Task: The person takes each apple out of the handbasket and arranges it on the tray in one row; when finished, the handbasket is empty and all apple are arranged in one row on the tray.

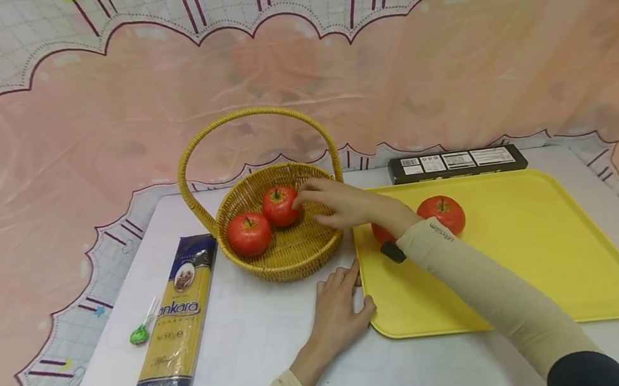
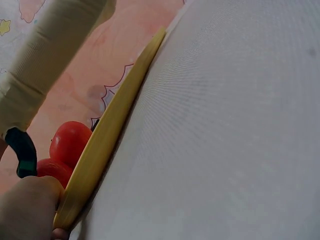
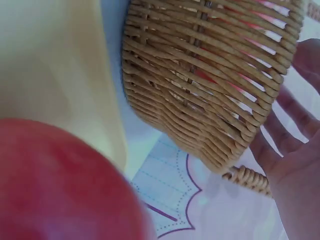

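Note:
My right hand [image 1: 339, 202] reaches over the yellow wicker basket [image 1: 295, 270], fingers extended and slightly bent beside a red apple [image 1: 280, 206]. In the right wrist view its spread fingers [image 3: 295, 125] show past the basket rim, holding nothing visible. A second apple [image 1: 249, 234] lies at the basket's left. My left hand [image 1: 337, 311] grips the left edge of the yellow tray [image 1: 534, 256]; in the left wrist view the tray rim [image 2: 100, 145] passes between its digits. On the tray sit a red apple [image 1: 442, 215] and another apple [image 1: 382, 234], partly hidden behind my right forearm.
A pasta packet [image 1: 178, 322] lies left of the basket, with a green-wrapped lollipop [image 1: 139, 334] beside it. Behind the tray is a long black box [image 1: 458, 163]. The basket's tall handle [image 1: 254, 111] arches overhead. A patterned cloth [image 1: 107, 127] hangs behind the white table [image 1: 247, 353].

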